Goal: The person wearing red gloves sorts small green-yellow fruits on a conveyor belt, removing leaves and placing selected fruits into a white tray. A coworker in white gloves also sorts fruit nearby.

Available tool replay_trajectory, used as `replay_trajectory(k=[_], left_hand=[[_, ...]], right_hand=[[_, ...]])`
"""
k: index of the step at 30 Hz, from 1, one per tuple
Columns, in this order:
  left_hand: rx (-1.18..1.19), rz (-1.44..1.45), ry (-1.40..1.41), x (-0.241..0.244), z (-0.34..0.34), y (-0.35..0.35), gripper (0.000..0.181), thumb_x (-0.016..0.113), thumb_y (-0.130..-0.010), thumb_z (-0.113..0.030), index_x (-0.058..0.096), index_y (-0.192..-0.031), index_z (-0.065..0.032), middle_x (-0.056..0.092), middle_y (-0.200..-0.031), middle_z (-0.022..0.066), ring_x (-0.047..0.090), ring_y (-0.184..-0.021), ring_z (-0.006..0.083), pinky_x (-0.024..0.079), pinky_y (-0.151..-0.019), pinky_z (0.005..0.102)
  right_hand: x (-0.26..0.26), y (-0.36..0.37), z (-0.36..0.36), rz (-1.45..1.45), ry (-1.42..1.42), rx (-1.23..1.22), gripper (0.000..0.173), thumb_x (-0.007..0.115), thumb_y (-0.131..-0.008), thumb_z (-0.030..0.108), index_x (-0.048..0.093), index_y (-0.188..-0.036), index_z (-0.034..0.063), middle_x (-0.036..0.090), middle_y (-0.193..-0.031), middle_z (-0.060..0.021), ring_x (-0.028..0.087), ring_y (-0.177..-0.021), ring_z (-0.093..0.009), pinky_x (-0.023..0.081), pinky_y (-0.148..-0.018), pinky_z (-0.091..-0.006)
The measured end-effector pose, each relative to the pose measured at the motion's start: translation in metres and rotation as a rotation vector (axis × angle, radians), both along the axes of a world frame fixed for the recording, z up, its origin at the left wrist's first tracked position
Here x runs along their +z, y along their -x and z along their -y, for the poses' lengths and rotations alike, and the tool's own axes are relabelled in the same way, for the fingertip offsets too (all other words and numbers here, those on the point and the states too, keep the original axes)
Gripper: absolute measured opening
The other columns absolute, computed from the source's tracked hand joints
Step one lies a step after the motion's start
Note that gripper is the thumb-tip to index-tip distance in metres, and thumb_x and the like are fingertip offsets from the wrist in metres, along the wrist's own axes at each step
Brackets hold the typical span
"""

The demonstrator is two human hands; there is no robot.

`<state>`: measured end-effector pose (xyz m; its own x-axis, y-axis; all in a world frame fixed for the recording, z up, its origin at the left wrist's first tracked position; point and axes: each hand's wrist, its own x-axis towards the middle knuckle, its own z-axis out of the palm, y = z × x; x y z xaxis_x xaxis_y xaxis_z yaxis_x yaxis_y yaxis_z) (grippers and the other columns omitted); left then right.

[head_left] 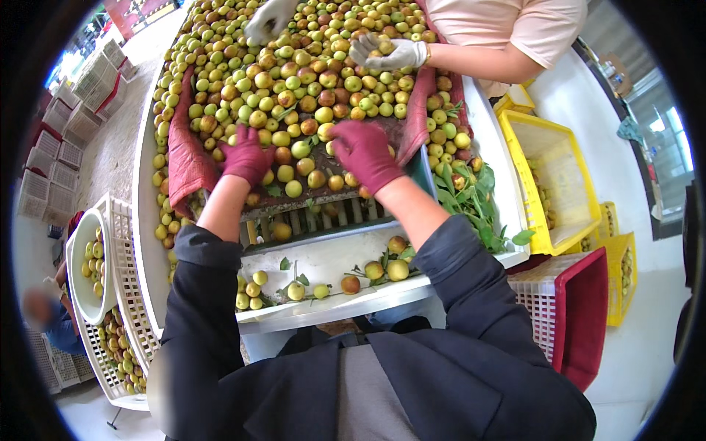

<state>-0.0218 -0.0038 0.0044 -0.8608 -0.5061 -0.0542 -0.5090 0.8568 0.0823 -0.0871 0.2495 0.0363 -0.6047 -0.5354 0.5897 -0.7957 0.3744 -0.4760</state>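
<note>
Small round fruits (300, 149), green to reddish-brown and much like fresh jujubes, cover the sorting table before me. My left hand (246, 156), in a maroon glove, lies over the fruits with its fingers spread and nothing gripped. To its right, my right hand (367, 154), gloved alike and slightly blurred, has its fingers bent downward beside a yellowish fruit (325, 131). Whether anything is inside that hand is hidden. Below both hands, a slatted grate (325, 218) shows at the edge of the dark sloping surface (380, 129), with a few fruits in it.
Red cloth (187, 149) drapes both sides. A co-worker's white-gloved hand (389, 53) holds fruits; another gloved hand (270, 22) is further left. Leafy twigs (474, 198) lie right. Yellow crates (584, 182) and a red-lined crate (584, 314) stand right; a white basin (83, 292) sits left.
</note>
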Motion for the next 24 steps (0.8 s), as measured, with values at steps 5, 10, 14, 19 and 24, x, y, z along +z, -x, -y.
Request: replay_trajectory(k=[5, 10, 14, 19, 24], left_hand=[[-0.215, 0.106, -0.021, 0.045, -0.089, -0.048, 0.082, 0.069, -0.081, -0.045, 0.024, -0.149, -0.0369, 0.016, -0.158, 0.0129, 0.008, -0.140, 0.0539, 0.019, -0.099, 0.0786], [-0.591, -0.153, -0.353, 0.048, -0.086, -0.055, 0.055, 0.070, -0.084, -0.025, 0.052, -0.137, -0.0242, 0.035, -0.149, 0.0212, 0.030, -0.136, 0.0485, 0.031, -0.110, 0.0503], [-0.455, -0.534, -0.180, 0.049, -0.049, -0.027, 0.048, 0.071, -0.083, -0.019, 0.059, -0.130, -0.0171, 0.042, -0.144, 0.0226, 0.046, -0.130, 0.0368, 0.040, -0.105, 0.0392], [-0.127, -0.304, 0.059, 0.036, 0.010, 0.022, 0.068, 0.061, -0.085, -0.054, 0.041, -0.144, -0.0264, 0.021, -0.156, 0.0198, 0.024, -0.141, 0.0425, 0.023, -0.113, 0.0559], [-0.159, -0.165, 0.001, 0.030, -0.068, 0.037, 0.080, 0.059, -0.081, -0.064, 0.026, -0.148, -0.0355, 0.027, -0.156, 0.0105, 0.019, -0.141, 0.0482, 0.015, -0.106, 0.0716]], right_hand=[[-0.025, 0.059, -0.047, 0.118, -0.282, -0.221, 0.059, 0.064, -0.083, 0.025, 0.046, -0.137, 0.0101, 0.043, -0.139, -0.0264, 0.048, -0.124, -0.040, 0.040, -0.103, -0.0462], [-0.028, 0.049, -0.041, 0.417, -0.413, 0.119, 0.073, 0.063, -0.084, 0.030, 0.032, -0.145, 0.0053, 0.033, -0.146, -0.0279, 0.036, -0.133, -0.044, 0.033, -0.110, -0.0454], [-0.019, 0.016, -0.018, 0.262, -0.349, 0.407, 0.062, 0.066, -0.083, 0.029, 0.046, -0.139, 0.0095, 0.039, -0.144, -0.0227, 0.033, -0.137, -0.037, 0.027, -0.114, -0.0428], [-0.019, 0.027, -0.015, 0.301, 0.012, 0.299, 0.052, 0.065, -0.087, 0.023, 0.050, -0.135, 0.0094, 0.040, -0.146, -0.0202, 0.037, -0.138, -0.031, 0.031, -0.112, -0.0374], [-0.036, 0.074, -0.045, 0.484, 0.116, -0.229, 0.067, 0.069, -0.084, 0.032, 0.043, -0.138, 0.0021, 0.040, -0.142, -0.0269, 0.037, -0.135, -0.038, 0.031, -0.111, -0.0405]])
